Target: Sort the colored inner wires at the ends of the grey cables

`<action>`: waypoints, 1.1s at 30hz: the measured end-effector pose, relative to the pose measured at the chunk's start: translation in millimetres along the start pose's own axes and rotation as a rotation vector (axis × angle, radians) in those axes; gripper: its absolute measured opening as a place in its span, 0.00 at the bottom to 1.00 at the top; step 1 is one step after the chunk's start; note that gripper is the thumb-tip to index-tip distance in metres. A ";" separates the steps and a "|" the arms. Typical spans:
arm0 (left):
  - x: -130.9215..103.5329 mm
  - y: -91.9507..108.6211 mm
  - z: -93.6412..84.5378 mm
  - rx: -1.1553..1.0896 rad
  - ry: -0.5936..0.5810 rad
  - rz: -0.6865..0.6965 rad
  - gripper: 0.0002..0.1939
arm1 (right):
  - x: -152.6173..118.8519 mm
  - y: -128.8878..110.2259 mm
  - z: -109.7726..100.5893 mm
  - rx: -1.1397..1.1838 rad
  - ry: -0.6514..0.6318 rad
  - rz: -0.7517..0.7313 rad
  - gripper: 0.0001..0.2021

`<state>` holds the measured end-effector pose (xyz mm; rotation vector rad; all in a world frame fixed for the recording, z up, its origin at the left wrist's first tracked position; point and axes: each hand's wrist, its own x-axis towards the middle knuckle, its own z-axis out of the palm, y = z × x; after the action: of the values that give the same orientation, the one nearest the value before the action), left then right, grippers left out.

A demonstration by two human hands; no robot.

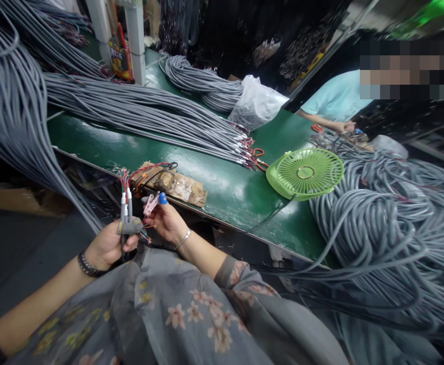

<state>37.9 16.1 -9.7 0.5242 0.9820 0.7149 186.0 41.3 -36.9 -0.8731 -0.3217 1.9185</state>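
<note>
My left hand (105,246) is closed round a few grey cables (129,209), held upright with white bands and bare coloured wire ends at the top. A grey wrap covers my left thumb. Close beside it, my right hand (169,223) pinches a small pink clip-like tool (151,204); its exact kind is unclear. One right fingertip wears a blue cover (163,198). Thin red and dark wires (144,234) hang between the hands. Just beyond, a taped cardboard piece (179,186) with a black and a red lead lies at the table edge.
On the green table (214,175) lies a long bundle of grey cables (149,109). A green fan (305,173) stands right of it, near a large cable heap (389,218). A plastic bag (255,103) covers another coil's end. Across the table sits a person in light blue (334,96).
</note>
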 end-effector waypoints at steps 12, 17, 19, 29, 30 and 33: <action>-23.7 -7.6 9.6 0.162 0.118 0.178 0.18 | -11.3 -6.0 0.0 -0.082 -0.042 -0.022 0.18; -20.0 -4.4 14.2 0.158 0.153 0.182 0.20 | -10.4 -5.2 1.2 -0.091 -0.003 -0.032 0.18; -17.8 -3.8 15.5 0.149 0.168 0.180 0.19 | -9.2 -4.3 1.7 -0.087 0.018 -0.054 0.18; -7.6 -8.7 12.0 0.124 0.171 0.168 0.18 | -7.3 -0.7 6.4 -0.063 0.058 -0.110 0.18; -8.0 -8.7 12.2 0.121 0.175 0.169 0.18 | -7.8 -0.7 6.3 -0.061 0.055 -0.102 0.18; -11.1 -7.7 13.6 0.114 0.184 0.171 0.17 | -10.0 -2.3 5.9 -0.044 0.059 -0.046 0.19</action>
<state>48.2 1.6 -2.4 0.6558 1.1643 0.8748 186.1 34.7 -27.1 -0.9410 -0.3470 1.8457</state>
